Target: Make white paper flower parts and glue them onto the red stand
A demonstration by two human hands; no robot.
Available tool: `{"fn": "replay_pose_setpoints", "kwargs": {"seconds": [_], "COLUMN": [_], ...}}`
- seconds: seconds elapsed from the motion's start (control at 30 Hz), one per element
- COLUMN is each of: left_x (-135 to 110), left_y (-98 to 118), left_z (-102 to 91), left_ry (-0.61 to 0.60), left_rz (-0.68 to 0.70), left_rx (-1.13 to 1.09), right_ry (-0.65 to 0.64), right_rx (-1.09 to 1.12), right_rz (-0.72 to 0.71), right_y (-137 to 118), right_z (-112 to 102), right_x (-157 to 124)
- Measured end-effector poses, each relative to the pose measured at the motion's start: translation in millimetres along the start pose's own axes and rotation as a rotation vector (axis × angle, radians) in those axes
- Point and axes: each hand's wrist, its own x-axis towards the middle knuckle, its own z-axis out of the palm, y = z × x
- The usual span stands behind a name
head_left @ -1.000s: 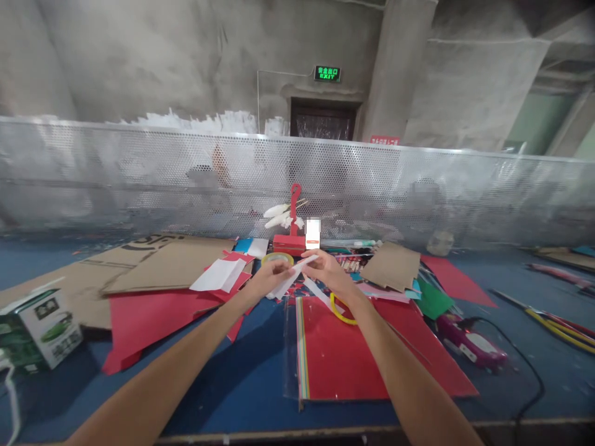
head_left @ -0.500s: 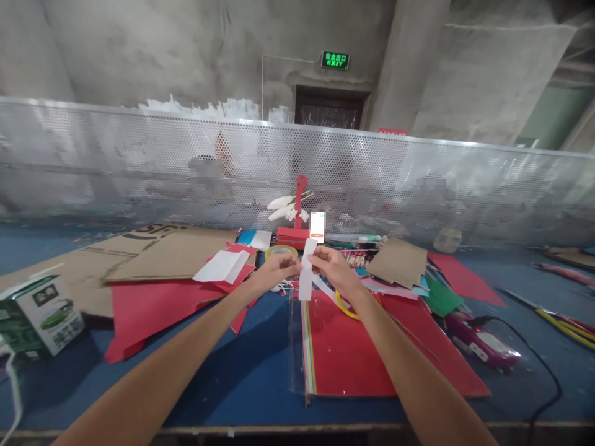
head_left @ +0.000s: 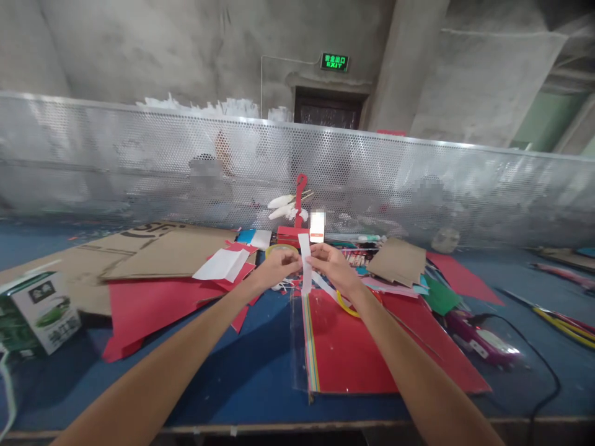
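Observation:
A narrow strip of white paper is held upright between my hands above the near edge of a pile of red sheets. My left hand pinches its left edge with the fingertips. From the other side, my right hand is closed on the strip at about the same height. Just behind my left hand lies a roll of clear yellowish tape. A yellow ring-shaped handle shows under my right wrist, partly hidden. Behind the strip stand a red paper piece with a curled top and a lit phone screen.
Cardboard sheets, red paper and a folded white sheet lie left, near a green-and-white carton. To the right are cardboard, a purple corded device and yellow-handled scissors. A perforated metal screen runs behind.
The white strip has tilted slightly, its top leaning left and its lower end rising a little. Both hands keep hold of it in nearly the same place.

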Motion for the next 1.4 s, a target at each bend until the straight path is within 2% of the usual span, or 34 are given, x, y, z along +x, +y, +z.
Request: {"fn": "replay_pose_setpoints", "kwargs": {"seconds": [0.33,0.5,0.63,0.87,1.23,1.4], "left_x": [-3,-4,-4,-1,1,0], "left_y": [6,13,15,8,0,0], "left_z": [-0.5,1.9,3.0,0.1,-2.3,-4.4], "left_ry": [0.003,0.062,0.098,0.103,0.094,0.097], "left_rz": [0.003,0.006,-0.013,-0.015,-0.026,-0.023], "left_rx": [0.060,0.080,0.099,0.122,-0.088,-0.005], "right_ry": [-0.018,0.021,-0.008,-0.012,0.004,-0.020], "right_rx": [-0.035,-0.168,-0.217,-0.177,-0.158,-0.174], "right_rz": [-0.028,-0.059,-0.044,-0.041,-0.173,-0.173], "right_y": [0,-2,-3,-4,1,3], "right_z": [2,4,6,7,2,4], "right_x": [-2,-3,-3,-4,1,1]}}
